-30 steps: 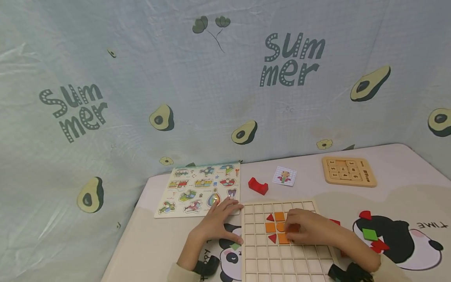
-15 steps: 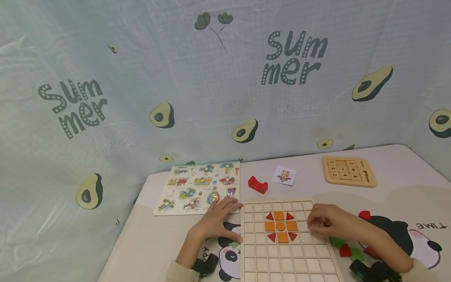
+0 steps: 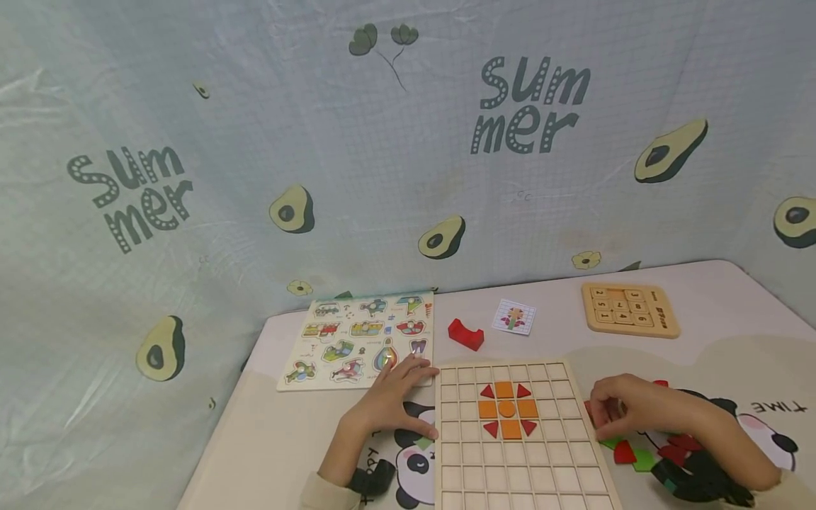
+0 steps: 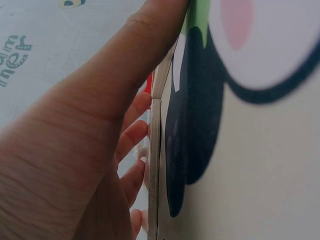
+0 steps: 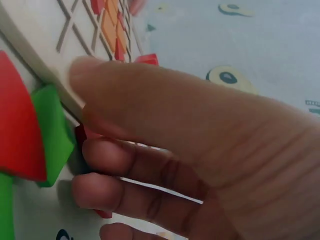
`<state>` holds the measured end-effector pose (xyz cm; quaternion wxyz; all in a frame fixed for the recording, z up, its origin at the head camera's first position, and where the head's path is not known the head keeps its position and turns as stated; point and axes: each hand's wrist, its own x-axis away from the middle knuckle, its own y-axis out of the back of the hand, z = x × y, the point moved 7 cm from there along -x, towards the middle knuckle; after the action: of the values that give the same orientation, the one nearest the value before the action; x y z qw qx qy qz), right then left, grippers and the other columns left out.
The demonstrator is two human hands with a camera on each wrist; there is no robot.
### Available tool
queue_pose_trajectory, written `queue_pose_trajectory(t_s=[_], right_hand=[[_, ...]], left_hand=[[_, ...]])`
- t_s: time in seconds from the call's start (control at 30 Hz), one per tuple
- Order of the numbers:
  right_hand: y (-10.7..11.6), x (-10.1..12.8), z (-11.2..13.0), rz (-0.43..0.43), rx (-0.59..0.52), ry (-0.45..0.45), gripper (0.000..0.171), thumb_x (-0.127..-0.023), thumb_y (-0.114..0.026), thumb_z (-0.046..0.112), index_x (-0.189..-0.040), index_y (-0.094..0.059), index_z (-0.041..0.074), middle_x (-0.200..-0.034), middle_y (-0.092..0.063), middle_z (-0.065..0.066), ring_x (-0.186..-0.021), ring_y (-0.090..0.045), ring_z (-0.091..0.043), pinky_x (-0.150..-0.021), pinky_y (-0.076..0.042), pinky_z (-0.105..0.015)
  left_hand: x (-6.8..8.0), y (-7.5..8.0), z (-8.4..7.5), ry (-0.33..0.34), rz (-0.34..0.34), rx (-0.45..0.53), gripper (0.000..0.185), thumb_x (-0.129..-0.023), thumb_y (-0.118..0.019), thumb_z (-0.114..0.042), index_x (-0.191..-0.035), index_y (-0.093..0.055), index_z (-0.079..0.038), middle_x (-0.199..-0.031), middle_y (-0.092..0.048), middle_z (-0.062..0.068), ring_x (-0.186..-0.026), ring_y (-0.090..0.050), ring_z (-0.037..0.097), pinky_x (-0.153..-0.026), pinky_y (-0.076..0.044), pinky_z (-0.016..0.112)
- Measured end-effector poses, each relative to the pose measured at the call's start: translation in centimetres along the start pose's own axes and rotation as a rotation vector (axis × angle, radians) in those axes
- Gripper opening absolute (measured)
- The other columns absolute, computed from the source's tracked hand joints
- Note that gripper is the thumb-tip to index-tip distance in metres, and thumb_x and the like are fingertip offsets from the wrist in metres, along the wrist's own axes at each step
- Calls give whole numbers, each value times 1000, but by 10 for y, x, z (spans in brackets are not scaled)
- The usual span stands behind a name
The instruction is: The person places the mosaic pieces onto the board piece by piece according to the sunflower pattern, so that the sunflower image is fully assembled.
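A wooden grid board (image 3: 510, 482) lies in front of me with an orange and red flower pattern (image 3: 507, 409) set in its upper cells. My left hand (image 3: 408, 397) rests flat on the table against the board's left edge (image 4: 154, 165), fingers spread. My right hand (image 3: 602, 418) is just past the board's right edge, over loose pieces. Its fingers curl and seem to pinch a small red piece (image 5: 81, 134) against the thumb. A larger red piece (image 3: 624, 452) and a green piece (image 3: 644, 459) lie beside it.
A picture puzzle board (image 3: 357, 340) lies at the back left, touching my left fingertips. Behind the grid board are a red block (image 3: 465, 334) and a pattern card (image 3: 513, 316). A wooden number puzzle (image 3: 629, 309) sits at the back right. A printed cloth backdrop rises behind the table.
My right hand has left the flower pattern and moved right, off the board to the loose pieces. The pattern now shows uncovered with red triangles at its corners. The left hand has not moved.
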<state>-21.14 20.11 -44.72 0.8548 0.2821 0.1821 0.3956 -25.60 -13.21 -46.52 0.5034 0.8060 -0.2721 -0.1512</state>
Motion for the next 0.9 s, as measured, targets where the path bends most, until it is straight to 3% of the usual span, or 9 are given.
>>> queue_pose_trajectory(t_s=[0.3,0.57,0.9], right_hand=[[0,2,-2,26,-8,-42,20,-76,-76,2,-82,-60,12,-77,-53,10,-67,-47,2,-52,-45,-19],[-1,4,-2,12,101,-145,30,-72,-86,24,-80,-57,17,-72,-48,16,-63,-43,4,-51,-40,-18],[2,4,-5,-2,130,-203,30,-71,-84,19,-85,-57,20,-73,-49,14,-64,-44,1,-52,-41,-19]], left_hand=[[2,1,1,11,-5,7,92,-64,-86,-53,-142,-48,-23,-150,-40,3,-149,-17,29,-119,-6,59],[2,2,-1,-1,-6,8,92,-64,-87,-52,-142,-49,-22,-149,-40,3,-149,-18,30,-119,-7,60],[2,2,-2,4,-4,9,93,-64,-87,-52,-143,-48,-21,-149,-40,2,-148,-18,30,-119,-8,61]])
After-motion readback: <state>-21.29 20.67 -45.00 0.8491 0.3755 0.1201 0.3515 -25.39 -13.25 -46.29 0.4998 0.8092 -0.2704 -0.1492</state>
